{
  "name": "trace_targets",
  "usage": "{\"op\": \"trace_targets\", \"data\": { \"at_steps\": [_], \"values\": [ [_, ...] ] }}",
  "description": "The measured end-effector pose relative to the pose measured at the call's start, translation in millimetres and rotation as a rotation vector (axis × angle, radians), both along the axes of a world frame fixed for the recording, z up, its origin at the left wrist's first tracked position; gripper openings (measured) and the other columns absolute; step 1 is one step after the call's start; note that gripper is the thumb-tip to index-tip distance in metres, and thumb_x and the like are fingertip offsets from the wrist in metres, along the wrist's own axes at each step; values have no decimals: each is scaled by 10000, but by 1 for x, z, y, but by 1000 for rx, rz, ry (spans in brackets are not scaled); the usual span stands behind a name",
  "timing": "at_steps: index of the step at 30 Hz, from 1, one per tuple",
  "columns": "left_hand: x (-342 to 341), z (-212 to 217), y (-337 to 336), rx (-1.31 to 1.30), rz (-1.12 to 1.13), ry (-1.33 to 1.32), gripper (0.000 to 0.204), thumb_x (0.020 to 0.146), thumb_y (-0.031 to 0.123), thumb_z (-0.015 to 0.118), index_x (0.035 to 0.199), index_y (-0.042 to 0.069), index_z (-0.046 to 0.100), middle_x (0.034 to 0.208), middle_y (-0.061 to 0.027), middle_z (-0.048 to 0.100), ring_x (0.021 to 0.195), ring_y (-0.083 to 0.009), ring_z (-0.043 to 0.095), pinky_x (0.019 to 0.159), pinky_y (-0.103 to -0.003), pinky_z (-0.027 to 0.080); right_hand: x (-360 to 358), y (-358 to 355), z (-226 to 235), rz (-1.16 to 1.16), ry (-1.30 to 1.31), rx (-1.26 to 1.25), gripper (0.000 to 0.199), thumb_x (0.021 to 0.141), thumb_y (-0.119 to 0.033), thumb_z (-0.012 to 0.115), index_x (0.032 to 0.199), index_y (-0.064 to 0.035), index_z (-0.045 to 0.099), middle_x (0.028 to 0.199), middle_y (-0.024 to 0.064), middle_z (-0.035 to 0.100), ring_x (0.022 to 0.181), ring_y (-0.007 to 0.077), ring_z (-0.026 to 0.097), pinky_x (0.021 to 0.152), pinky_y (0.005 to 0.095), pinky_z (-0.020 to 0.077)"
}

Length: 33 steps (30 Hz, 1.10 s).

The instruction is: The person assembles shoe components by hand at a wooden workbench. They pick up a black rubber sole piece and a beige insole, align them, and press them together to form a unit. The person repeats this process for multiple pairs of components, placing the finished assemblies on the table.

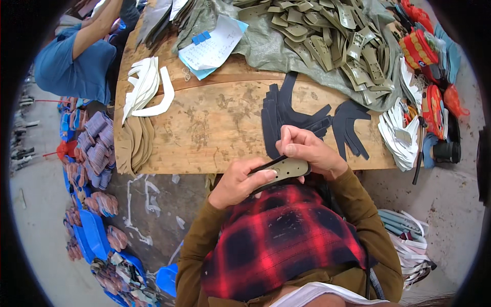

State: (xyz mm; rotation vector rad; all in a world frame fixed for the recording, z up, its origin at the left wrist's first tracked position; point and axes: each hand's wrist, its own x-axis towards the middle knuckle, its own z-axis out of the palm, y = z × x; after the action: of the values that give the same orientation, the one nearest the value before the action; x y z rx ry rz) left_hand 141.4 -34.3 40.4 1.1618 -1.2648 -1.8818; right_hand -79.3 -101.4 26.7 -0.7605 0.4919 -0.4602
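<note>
clamping a rounded, black-edged olive piece (289,169) at six o'clock of the tan wooden table (220,133), the left hand (238,183) slants inward; the right hand (312,151) curls at two o'clock from it, thumb and forefinger together.

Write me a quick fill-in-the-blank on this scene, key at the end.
1. The left hand holds an olive piece edged in ____, with the right hand at its other end.
2. The small item on the white paper is coloured ____.
3. The tan pieces lie at the ____ end of the table.

Missing words: black; blue; left.
</note>
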Motion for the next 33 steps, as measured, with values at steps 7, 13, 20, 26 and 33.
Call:
{"op": "trace_targets", "data": {
  "at_steps": [7, 13, 20, 26, 33],
  "values": [
    [-4, -3, 5, 32, 185, -49, 242, 960, 216, 606, 870, -7, 639, 649, -3, 579, 547, -58, 545, 492, -236, 429, -5, -8, 7, -273, 74, -28, 380, 986, -295, 571, 1256, -35, 507, 1044, 42, 543, 729, 110, 627, 573, 238, 547],
    [-8, -6, 10, -160, 220, -219, 237, 951, 205, 614, 854, -11, 629, 613, -35, 558, 526, -95, 535, 491, -273, 415, -15, 0, 16, -219, 629, -960, 259, 847, -93, 716, 1069, -7, 616, 819, 72, 626, 673, 143, 627, 581, 274, 491],
    [-12, -9, 18, -324, 228, -399, 250, 921, 199, 636, 812, -21, 591, 611, -170, 516, 515, -278, 538, 501, -367, 402, -19, -7, 27, -20, 778, -1696, 117, 831, -87, 654, 880, -30, 564, 739, 82, 559, 637, 233, 623, 557, 353, 495],
    [-15, -5, 17, -343, 202, -423, 267, 926, 199, 627, 786, -22, 576, 597, -153, 509, 516, -254, 559, 497, -361, 401, -18, -8, 28, 225, 927, -1925, 107, 776, -90, 608, 826, -44, 525, 723, 65, 503, 629, 210, 619, 559, 342, 501],
    [-17, 0, 20, -67, 269, -257, 258, 950, 206, 611, 819, -15, 594, 611, -82, 561, 526, -119, 570, 491, -293, 420, -17, -19, 20, -120, 668, -1386, 118, 845, -35, 602, 962, -19, 600, 820, 120, 635, 672, 240, 649, 579, 323, 514]
  ]
}}
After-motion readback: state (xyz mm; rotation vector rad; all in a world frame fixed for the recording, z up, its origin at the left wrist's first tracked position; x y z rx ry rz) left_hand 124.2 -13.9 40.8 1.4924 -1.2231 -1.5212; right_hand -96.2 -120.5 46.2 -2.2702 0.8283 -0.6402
